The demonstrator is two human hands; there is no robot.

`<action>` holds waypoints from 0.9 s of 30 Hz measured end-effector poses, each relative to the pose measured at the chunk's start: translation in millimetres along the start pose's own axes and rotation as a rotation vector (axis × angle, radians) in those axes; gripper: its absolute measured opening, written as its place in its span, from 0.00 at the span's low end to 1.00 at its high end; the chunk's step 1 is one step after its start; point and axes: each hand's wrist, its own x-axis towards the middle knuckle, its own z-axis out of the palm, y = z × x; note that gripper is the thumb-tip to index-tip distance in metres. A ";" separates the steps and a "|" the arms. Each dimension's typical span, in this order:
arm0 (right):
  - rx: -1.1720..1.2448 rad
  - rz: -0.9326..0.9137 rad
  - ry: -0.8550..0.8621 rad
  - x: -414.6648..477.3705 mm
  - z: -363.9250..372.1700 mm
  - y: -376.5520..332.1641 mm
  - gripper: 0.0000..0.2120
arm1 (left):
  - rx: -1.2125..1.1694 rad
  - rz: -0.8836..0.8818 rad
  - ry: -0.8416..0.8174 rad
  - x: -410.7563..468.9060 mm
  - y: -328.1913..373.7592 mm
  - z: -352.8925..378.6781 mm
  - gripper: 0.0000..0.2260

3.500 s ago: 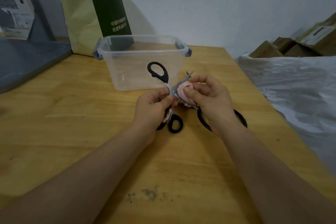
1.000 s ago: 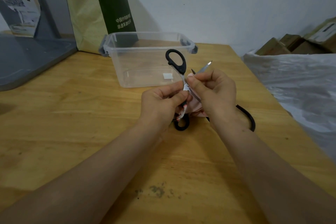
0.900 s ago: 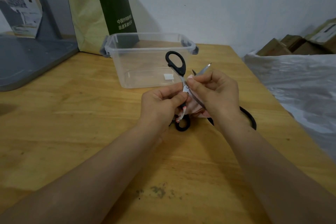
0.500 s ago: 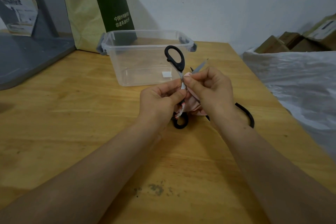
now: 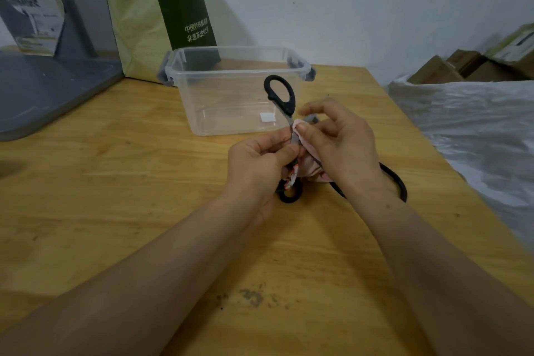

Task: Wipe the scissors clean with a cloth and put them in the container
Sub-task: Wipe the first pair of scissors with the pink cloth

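Head view: hands are wiping scissors (image 5: 289,108) above the wooden table (image 5: 115,182).
The left hand (image 5: 257,165) is pinching the scissors near the pivot, just in front of the clear plastic container (image 5: 231,89); the right hand (image 5: 344,147) is pinching a pink cloth (image 5: 310,166) against the blade.
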 end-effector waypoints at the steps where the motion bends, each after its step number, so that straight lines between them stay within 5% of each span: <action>1: -0.007 -0.016 0.000 -0.4 0.5 -0.5 0.08 | -0.005 -0.007 -0.001 0.5 0.8 -0.7 0.08; 9: 0.058 -0.056 -0.111 -2.3 -2.8 0.6 0.14 | -0.054 -0.057 0.056 2.8 7.0 -4.3 0.09; 16: 0.073 0.022 0.050 -0.3 2.6 -2.4 0.08 | 0.020 -0.023 0.018 0.3 -0.2 2.1 0.09; 22: 0.087 0.006 -0.111 -0.4 0.6 1.6 0.12 | -0.074 -0.035 0.069 3.9 6.1 -3.9 0.11; 27: 0.049 -0.018 -0.017 0.9 4.4 1.9 0.12 | -0.045 -0.042 0.047 3.1 1.7 -0.3 0.08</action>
